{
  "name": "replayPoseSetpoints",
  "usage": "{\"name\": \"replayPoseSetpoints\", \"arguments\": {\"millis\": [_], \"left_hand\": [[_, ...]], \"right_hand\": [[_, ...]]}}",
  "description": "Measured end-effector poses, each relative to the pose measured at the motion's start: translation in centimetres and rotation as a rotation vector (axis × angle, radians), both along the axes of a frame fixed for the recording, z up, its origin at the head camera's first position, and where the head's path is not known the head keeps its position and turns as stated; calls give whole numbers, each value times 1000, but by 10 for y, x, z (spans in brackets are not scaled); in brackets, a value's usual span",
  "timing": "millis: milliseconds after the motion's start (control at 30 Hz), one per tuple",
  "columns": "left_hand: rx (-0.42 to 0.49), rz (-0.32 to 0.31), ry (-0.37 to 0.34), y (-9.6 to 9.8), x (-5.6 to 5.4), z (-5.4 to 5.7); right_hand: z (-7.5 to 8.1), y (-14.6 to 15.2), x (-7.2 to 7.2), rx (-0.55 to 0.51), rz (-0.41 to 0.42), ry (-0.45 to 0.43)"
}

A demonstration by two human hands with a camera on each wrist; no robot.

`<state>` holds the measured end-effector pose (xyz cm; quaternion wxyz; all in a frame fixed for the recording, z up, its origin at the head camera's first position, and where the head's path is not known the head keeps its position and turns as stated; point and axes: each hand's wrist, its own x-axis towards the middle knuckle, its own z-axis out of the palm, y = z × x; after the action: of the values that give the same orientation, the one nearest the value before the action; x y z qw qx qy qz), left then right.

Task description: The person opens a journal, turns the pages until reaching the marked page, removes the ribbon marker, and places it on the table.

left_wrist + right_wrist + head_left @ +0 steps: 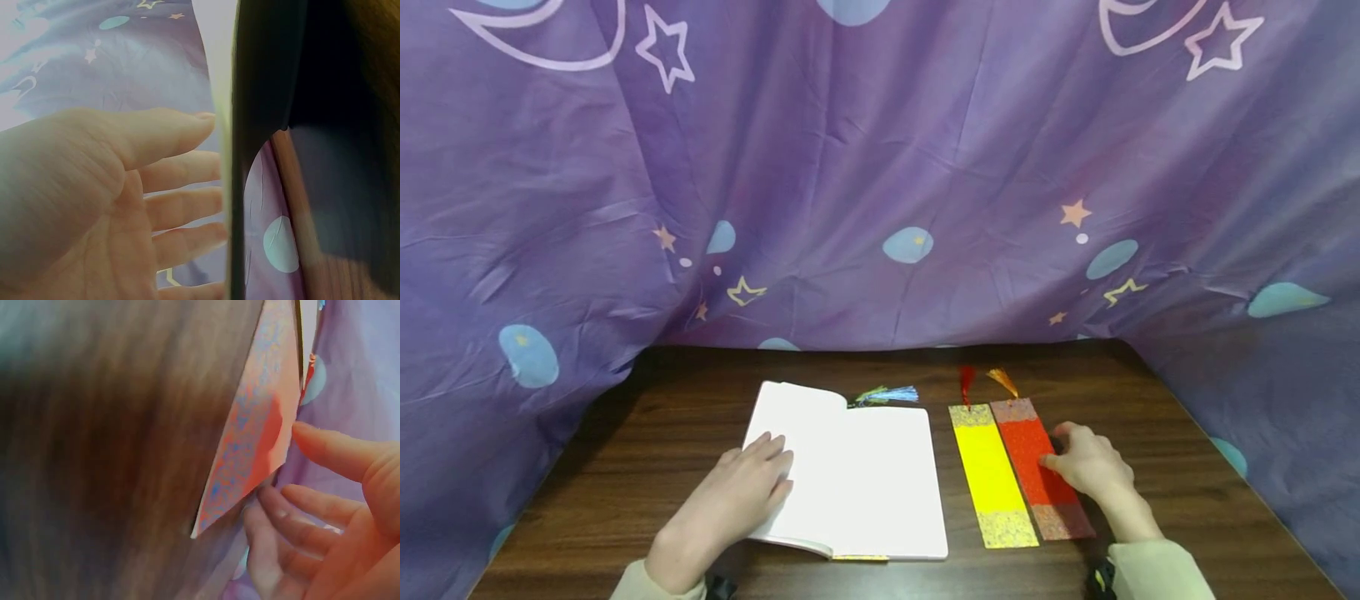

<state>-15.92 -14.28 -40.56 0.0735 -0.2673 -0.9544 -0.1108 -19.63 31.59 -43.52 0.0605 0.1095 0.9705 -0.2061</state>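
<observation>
An open notebook (880, 483) with blank white pages lies on the table. My left hand (743, 479) rests on its left page, fingers fairly straight; in the left wrist view the fingertips of that hand (169, 194) touch the page. A red bookmark (1036, 458) with patterned ends and an orange tassel lies to the right of a yellow bookmark (992, 471) with a red tassel. My right hand (1092, 465) is at the red bookmark's right edge. In the right wrist view, its thumb touches the bookmark (250, 437), while the other fingers stay loosely bent beside the edge.
A blue-green tassel (887, 395) sticks out above the notebook, and a thin yellow strip (859, 557) shows under its lower edge. The dark wooden table (647, 467) is backed by a purple curtain (850, 183) with stars and moons.
</observation>
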Motion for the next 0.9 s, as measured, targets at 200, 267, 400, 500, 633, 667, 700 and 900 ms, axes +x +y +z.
{"name": "replayPoseSetpoints", "arguments": {"millis": [200,267,400,500,633,667,700,900], "left_hand": [[-4,-11,0,-1,-1,-1],[-4,-10,-4,-1,0,-1],[2,-6,-26,0,0,0],[3,2,-60,1,-1,1],[0,20,-92,1,-1,1],[-1,21,-90,1,-1,1],[-1,22,-89,1,-1,1],[-13,32,-90,-2,-2,2]], "right_hand": [[6,-5,3,38,27,29],[8,-9,3,31,87,77],[14,-19,2,-8,220,196],[19,-29,4,-51,260,253],[24,-48,8,-91,283,265],[25,-54,9,-95,292,265],[26,-59,9,-100,303,266],[26,-87,15,-128,403,239]]}}
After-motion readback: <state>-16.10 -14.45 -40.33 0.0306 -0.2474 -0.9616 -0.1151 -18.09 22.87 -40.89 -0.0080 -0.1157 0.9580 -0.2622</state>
